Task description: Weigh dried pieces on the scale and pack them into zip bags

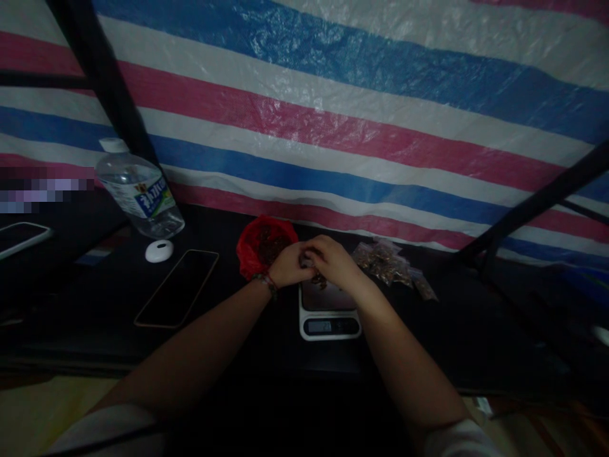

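Over a white digital kitchen scale (330,325), my left hand (287,266) and my right hand (337,263) meet with fingers closed. A small clear plastic bag (307,260) appears pinched between them, mostly hidden by the fingers. Small brown pieces (321,281) show on the scale's plate, just below my fingertips. Left of the scale is a red plastic bag (247,249), open at the top, with more dark brown pieces inside. To the right lie several filled small zip bags (387,263) in a loose pile. The scale's display is too dim to read.
A phone (178,289) lies left of the red bag, near a white oval case (159,251) and a large clear bottle (137,190). Another phone (21,236) is at the far left. Behind the black table hangs a striped plastic sheet (304,120), with dark metal bars (537,203) at both sides.
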Demonstrator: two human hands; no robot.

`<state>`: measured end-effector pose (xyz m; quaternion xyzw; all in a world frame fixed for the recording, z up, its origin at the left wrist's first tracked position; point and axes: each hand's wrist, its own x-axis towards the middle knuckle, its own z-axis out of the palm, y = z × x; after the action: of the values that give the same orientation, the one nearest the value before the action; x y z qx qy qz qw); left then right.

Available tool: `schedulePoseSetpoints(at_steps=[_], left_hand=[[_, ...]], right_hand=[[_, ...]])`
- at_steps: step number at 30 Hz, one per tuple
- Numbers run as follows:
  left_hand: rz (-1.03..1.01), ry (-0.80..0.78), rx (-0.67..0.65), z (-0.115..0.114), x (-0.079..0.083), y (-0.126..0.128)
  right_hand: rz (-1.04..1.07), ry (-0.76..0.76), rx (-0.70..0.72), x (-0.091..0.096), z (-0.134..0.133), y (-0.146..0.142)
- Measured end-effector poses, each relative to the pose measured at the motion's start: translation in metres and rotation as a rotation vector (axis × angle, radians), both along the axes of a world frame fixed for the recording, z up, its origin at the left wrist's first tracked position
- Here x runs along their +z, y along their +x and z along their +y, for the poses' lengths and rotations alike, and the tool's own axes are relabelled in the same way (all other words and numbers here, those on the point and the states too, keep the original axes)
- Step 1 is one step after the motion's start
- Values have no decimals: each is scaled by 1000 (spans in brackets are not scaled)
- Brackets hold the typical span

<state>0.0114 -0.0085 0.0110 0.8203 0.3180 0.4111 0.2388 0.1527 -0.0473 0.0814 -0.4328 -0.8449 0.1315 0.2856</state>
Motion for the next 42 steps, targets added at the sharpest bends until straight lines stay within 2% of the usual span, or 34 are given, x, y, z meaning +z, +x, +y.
schedulePoseSetpoints(at_steps=[3,8,12,14,19,26,31,34,37,42], left_hand=[[-59,-30,-12,1,-3,-1],[-56,-78,-26,-1,-3,-2],[-41,-106,-21,-1,-4,-1],[-47,-121,-26,0,-4,-1],[-82,-112,-32,3,-6,-3],[-73,-107,-40,4,-7,-2],[-74,-113,-43,6,-10,-3],[-66,-115,-37,6,-9,-3],[-66,-113,-24,5,-8,-3],[-69,-119,-40,4,-8,-3]], right_hand=[[75,25,8,-2,2,5],[148,52,-129,-6,5,38],[56,-101,-45,-14,-4,55],[8,-169,7,-18,-11,53],[-63,-220,128,-25,-23,40],[-125,-157,145,-25,-22,39],[-214,-310,214,-18,-32,35],[-278,-366,199,-21,-34,33],[-322,-344,151,-26,-30,36],[-255,-167,33,-27,-20,47]])
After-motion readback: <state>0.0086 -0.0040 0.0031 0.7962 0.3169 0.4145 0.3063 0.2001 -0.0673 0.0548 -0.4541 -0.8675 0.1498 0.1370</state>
